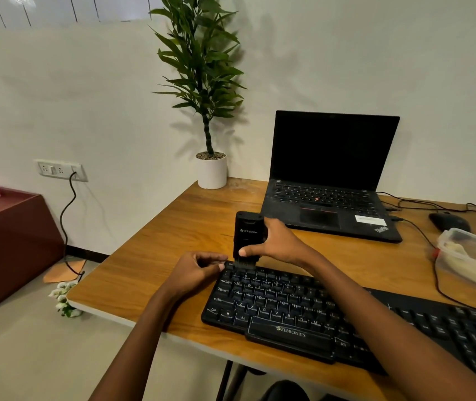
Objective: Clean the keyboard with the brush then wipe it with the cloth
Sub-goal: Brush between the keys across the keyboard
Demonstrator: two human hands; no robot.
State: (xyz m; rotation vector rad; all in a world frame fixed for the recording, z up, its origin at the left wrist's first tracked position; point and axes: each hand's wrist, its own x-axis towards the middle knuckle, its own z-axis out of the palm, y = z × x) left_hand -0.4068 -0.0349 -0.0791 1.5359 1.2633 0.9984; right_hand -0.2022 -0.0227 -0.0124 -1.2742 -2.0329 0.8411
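While the right hand (274, 241) held the black brush (249, 235) upright, its fingers (245, 251) closed around the body, the bristles touched the far left corner of the black keyboard (303, 311) on the desk (173, 227). Just left of those fingers, the left hand (196, 270) rested curled and loosely closed on the keyboard's corner, gripping nothing visible. Beyond the right hand sat an open laptop (332, 175).

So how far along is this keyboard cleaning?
Early on, it seems. The right hand holds the black brush upright, bristles on the top-left corner of the keyboard, which the left hand steadies. The remaining rows look unbrushed, and wiping is still to come; no cloth is visible.
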